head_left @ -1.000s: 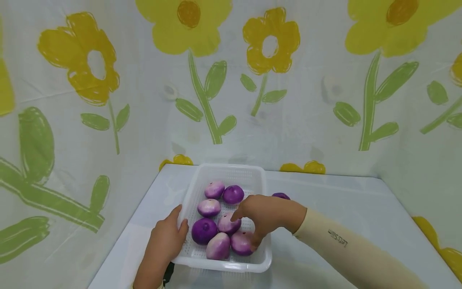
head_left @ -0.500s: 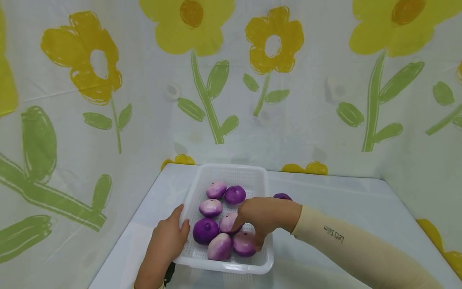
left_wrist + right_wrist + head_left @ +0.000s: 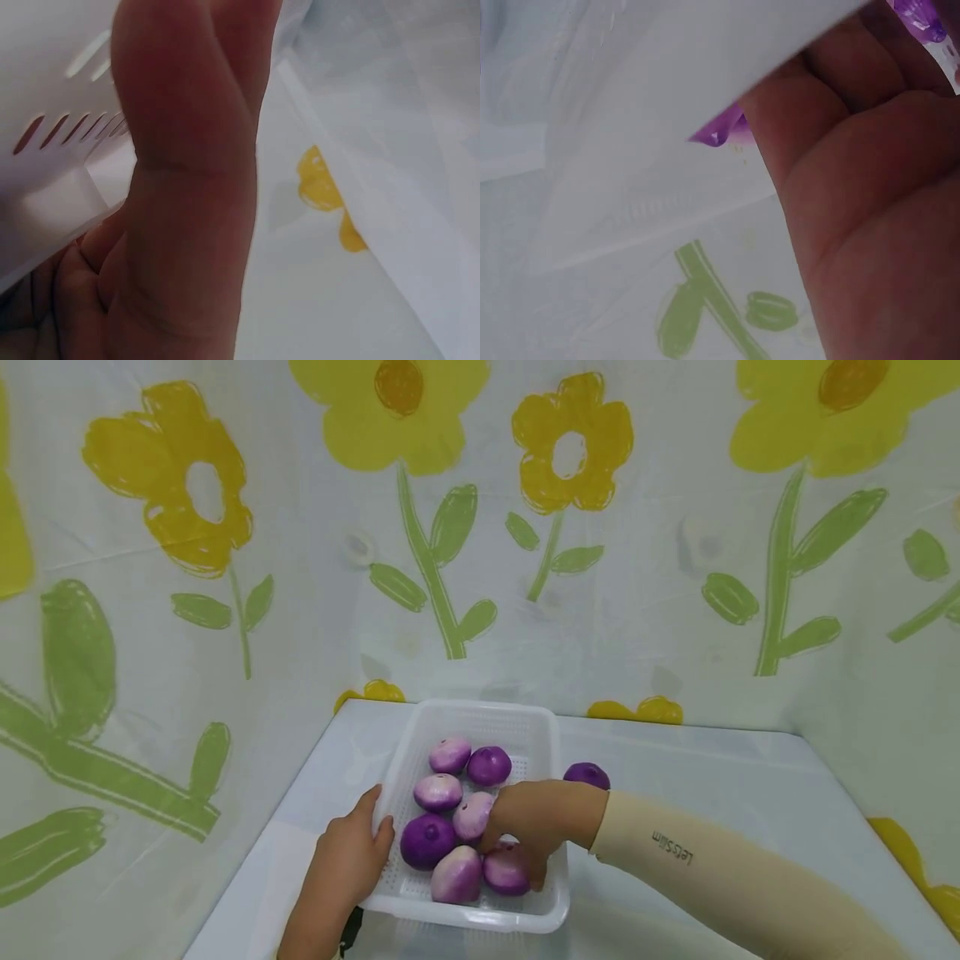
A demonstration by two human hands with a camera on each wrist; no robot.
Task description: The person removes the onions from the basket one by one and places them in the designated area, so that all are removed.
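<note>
In the head view, a white plastic basket (image 3: 465, 913) holds several purple onions, some of them paler pink. My left hand (image 3: 341, 856) grips its left rim, thumb over the edge; the left wrist view shows the thumb (image 3: 187, 172) large beside the slotted wall. Inside the basket, my right hand (image 3: 528, 817) reaches down over the front right onion (image 3: 506, 870), thumb on its right side and fingers curled on its far side. Next to it lie a pale onion (image 3: 456, 875) and another pink onion (image 3: 472, 817), partly behind the fingers. The right palm (image 3: 885, 210) shows in the right wrist view.
Outside the basket, a dark purple onion (image 3: 588, 774) sits on the white table (image 3: 697, 777), just beyond the right wrist. Farther back in the basket are more onions, including a dark purple onion (image 3: 489, 766). A flower-printed cloth (image 3: 645, 635) surrounds the table at back and sides.
My right hand has dropped lower and slightly nearer to me, its fingers closing around the front right onion. More of the onion outside shows now. My left hand stays at the basket rim.
</note>
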